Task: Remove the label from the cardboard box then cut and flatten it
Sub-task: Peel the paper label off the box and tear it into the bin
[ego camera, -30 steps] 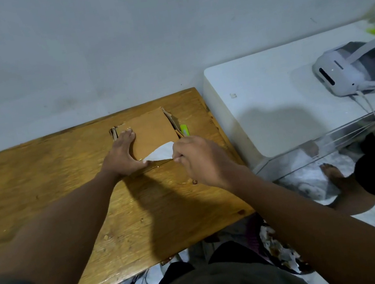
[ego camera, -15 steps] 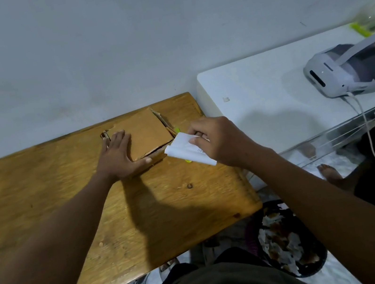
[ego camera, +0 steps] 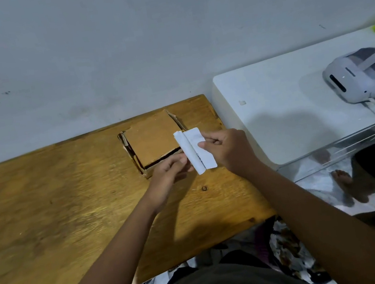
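A small brown cardboard box (ego camera: 151, 140) lies on the wooden table (ego camera: 69, 211) near its far right corner, with loose flaps at the sides. The white label (ego camera: 194, 150) is off the box and folded along its length. It is held in the air just in front of the box's right side. My right hand (ego camera: 227, 150) pinches its right edge. My left hand (ego camera: 169, 174) holds its lower left side from below. Neither hand touches the box.
A white table (ego camera: 287, 105) stands to the right with a white headset (ego camera: 357, 81) and its cable on it. A bin with scraps (ego camera: 288, 249) sits on the floor below the wooden table's edge. Another person's foot (ego camera: 347, 184) is at the right. A grey wall runs behind.
The label came fully off the box in my right hand. My left hand left the box top and moved right to the label, which is now folded between both hands.
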